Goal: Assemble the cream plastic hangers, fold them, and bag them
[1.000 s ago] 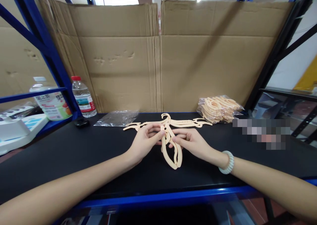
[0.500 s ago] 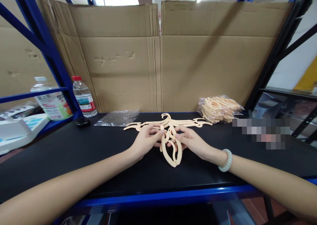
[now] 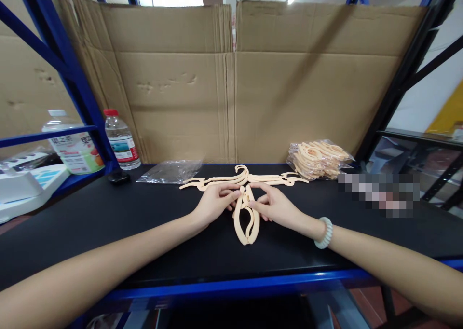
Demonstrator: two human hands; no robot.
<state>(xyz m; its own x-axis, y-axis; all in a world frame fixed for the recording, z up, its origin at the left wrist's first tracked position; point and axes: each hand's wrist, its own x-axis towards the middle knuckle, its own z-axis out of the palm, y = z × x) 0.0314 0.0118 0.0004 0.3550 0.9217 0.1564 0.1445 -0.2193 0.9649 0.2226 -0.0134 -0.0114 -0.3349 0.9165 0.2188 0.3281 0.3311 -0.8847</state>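
Note:
A cream plastic folding clothes hanger is folded into a narrow loop, its rounded end toward me. My left hand pinches its far left arm between thumb and fingers. On the other side, my right hand grips the right arm, thumb on top. The fingers partly hide the hanger's far end. Just beyond my hands lie unfolded cream hangers on the black table, arms spread wide and hook pointing away.
At the back right sits a clear bag of folded hangers. An empty plastic bag, a red-capped water bottle and a black mouse-like object are at the left. Cardboard walls the back; a blurred patch covers something right.
The two arms of the held hanger have come closer together, narrowing its loop. It has shifted slightly left, and my right hand has moved left with it.

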